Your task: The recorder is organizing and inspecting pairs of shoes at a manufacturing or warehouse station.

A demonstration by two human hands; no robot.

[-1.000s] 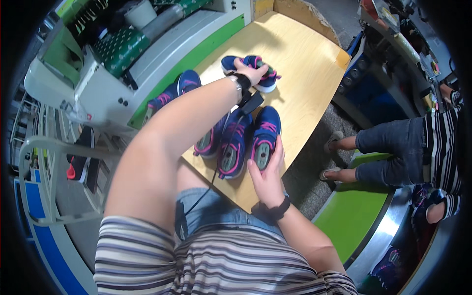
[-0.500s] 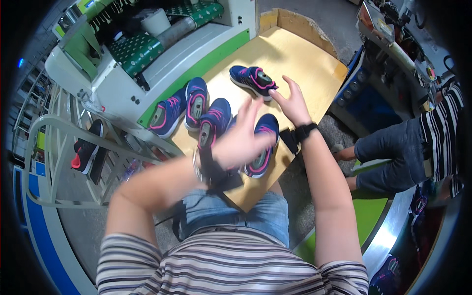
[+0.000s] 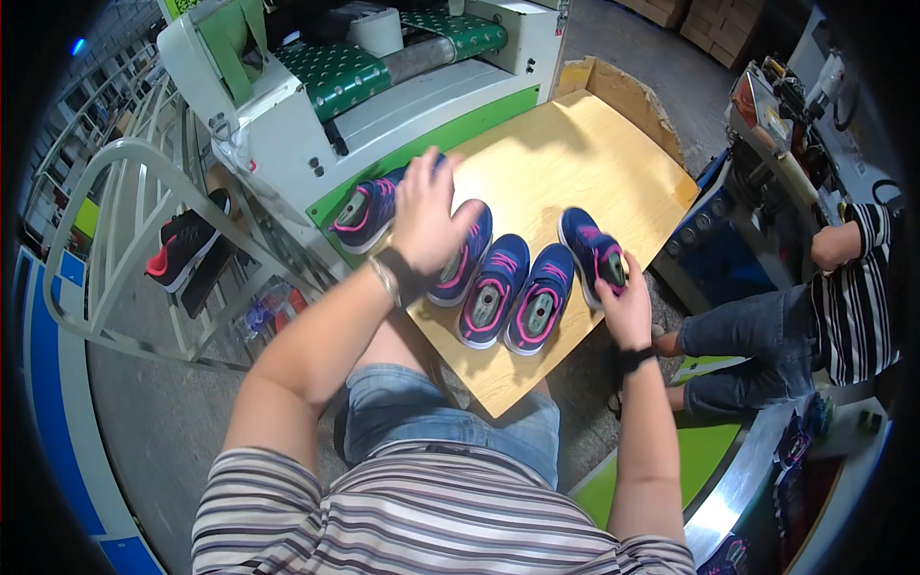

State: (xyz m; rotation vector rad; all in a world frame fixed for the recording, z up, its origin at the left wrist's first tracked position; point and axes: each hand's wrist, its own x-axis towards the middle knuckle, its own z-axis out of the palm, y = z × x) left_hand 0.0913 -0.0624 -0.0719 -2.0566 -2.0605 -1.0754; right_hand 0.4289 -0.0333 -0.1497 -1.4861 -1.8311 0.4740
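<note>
Dark blue sneakers with pink laces and trim and white soles lie on a light wooden board. My right hand (image 3: 628, 305) is closed on the heel end of the rightmost sneaker (image 3: 581, 235). My left hand (image 3: 426, 218), slightly blurred, is stretched out over the left part of the group, thumb apart from the fingers. It partly hides the leftmost sneaker (image 3: 356, 218) and a second sneaker (image 3: 467, 264); contact cannot be made out. Between the hands, a sneaker (image 3: 494, 295) and another sneaker (image 3: 540, 302) lie side by side, heels toward me.
The wooden board (image 3: 537, 158) abuts a white and green machine (image 3: 431, 105) with a patterned green belt. A metal rack (image 3: 144, 153) holding a black and red shoe (image 3: 187, 244) stands left. At right are a blue machine (image 3: 704, 216) and another person (image 3: 767, 321).
My right hand has closed on the far sneaker, which now lies nearer and turned. My left hand has moved left from over the near sneakers. The whole view has shifted.
</note>
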